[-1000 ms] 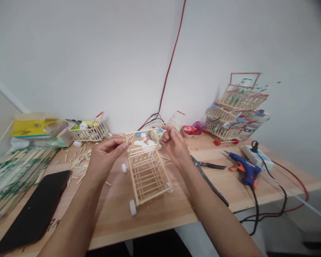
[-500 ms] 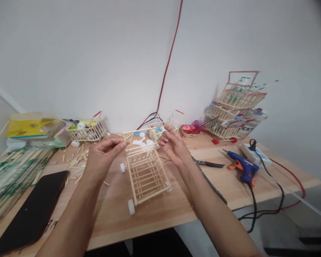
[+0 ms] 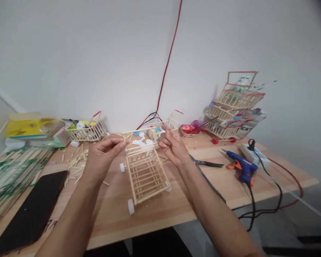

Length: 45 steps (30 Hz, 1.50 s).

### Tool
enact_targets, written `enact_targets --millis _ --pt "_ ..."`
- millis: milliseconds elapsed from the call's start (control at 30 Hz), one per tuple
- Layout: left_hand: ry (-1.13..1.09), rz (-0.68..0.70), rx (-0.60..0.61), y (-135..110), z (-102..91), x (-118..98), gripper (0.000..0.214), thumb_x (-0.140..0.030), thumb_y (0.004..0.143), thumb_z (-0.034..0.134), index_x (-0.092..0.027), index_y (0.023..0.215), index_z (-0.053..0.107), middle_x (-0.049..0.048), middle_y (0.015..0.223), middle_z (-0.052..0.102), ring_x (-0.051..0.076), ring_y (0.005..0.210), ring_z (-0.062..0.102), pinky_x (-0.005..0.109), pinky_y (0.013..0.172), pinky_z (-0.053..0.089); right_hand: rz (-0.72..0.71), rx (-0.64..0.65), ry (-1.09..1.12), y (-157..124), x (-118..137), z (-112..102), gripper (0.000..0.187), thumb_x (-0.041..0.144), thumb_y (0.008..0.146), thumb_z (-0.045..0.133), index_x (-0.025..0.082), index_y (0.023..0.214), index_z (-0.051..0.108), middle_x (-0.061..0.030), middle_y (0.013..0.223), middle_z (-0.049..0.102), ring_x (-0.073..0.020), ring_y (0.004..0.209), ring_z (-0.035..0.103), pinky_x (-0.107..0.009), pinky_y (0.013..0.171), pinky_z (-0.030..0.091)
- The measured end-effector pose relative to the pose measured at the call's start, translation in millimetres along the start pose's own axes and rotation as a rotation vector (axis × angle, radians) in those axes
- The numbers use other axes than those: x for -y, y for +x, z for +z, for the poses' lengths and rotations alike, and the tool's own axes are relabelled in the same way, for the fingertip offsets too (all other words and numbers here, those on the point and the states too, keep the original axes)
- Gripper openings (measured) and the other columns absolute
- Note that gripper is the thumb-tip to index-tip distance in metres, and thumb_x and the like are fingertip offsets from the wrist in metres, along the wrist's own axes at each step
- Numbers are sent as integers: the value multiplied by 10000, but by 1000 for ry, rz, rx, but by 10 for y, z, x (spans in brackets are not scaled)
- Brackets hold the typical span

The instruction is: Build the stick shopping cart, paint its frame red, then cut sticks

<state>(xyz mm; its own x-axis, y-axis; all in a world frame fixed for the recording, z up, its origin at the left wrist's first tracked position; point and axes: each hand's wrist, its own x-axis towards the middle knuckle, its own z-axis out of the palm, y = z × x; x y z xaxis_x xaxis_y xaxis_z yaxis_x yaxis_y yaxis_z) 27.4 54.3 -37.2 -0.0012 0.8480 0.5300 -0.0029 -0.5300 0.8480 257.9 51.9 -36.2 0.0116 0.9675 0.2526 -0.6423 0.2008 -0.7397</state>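
While my left hand (image 3: pixel 104 153) kept its pinch on the handle (image 3: pixel 140 131) of the cart (image 3: pixel 144 175), at six o'clock, my right hand (image 3: pixel 173 146), at two from it, had curled slightly; its contact I could not tell. So the cart seemed steady: thin, straight, pale sticks (image 3: pixel 151 196), and smooth white round wheels (image 3: pixel 131 206).

Right hand (image 3: pixel 174 147) curled further, fingers (image 3: pixel 164 142) bunched (view swung slightly right)
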Motion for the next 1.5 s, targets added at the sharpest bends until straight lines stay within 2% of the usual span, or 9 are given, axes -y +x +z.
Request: enact_targets --millis 300,400,500,633,800,933,1267,1400,1500 --pt "-28 -4 -4 1 14 -5 71 -300 734 817 -241 746 779 16 831 728 174 852 650 295 801 518 26 -54 -95 4 -75 -73 348 496 748 796 194 840 648 136 505 169 -52 445 83 -172 377 138" --pt "-32 -8 -7 0 12 -13 80 -306 729 821 -240 740 777 16 821 722 175 843 648 293 790 517 -86 -113 -134 26 -67 -96 329 482 742 785 199 841 650 126 497 250 -52 442 173 -183 406 221" --pt "-25 -9 -5 -3 11 -19 90 -314 730 821 -237 740 776 17 828 725 177 850 652 295 799 518 -157 -149 -198 45 -54 -106 263 355 687 801 213 859 662 101 543 369 -63 493 315 -207 473 303" --pt "-9 -15 -15 -3 15 -23 107 -322 727 822 -228 737 773 17 834 725 177 855 652 291 801 517 -133 -142 -301 52 -62 -120 247 292 660 767 209 878 685 97 554 417 -71 524 379 -230 512 307" --pt "9 -16 -15 -1 20 -25 112 -319 728 814 -217 736 769 15 824 723 175 844 652 289 794 517 -102 -141 -365 66 -92 -175 342 346 661 793 197 956 704 69 645 550 -73 583 471 -232 572 362" --pt "17 -11 -10 8 7 -16 111 -320 731 809 -218 734 766 13 822 721 176 842 648 292 797 511 -81 -125 -406 97 -145 -250 356 434 683 793 189 925 701 50 667 591 -78 585 498 -235 583 401" --pt "-8 7 16 12 -10 -20 73 -281 753 812 -222 754 769 -7 838 713 151 855 620 272 820 480 -67 -123 -434 131 -260 -314 436 590 778 684 186 943 689 96 538 433 -85 523 527 -242 592 483" --pt "0 -9 1 12 -5 -22 84 -291 736 823 -224 753 773 -10 839 717 141 842 620 266 824 477 -77 -148 -350 109 -241 -240 503 667 743 690 178 859 681 125 478 307 -64 419 362 -231 485 449" --pt "-11 -2 -9 11 4 -29 102 -301 725 827 -217 745 772 0 830 722 153 843 628 276 810 485 -69 -156 -376 78 -206 -183 540 714 769 641 186 660 626 116 445 235 -70 409 314 -221 435 390"
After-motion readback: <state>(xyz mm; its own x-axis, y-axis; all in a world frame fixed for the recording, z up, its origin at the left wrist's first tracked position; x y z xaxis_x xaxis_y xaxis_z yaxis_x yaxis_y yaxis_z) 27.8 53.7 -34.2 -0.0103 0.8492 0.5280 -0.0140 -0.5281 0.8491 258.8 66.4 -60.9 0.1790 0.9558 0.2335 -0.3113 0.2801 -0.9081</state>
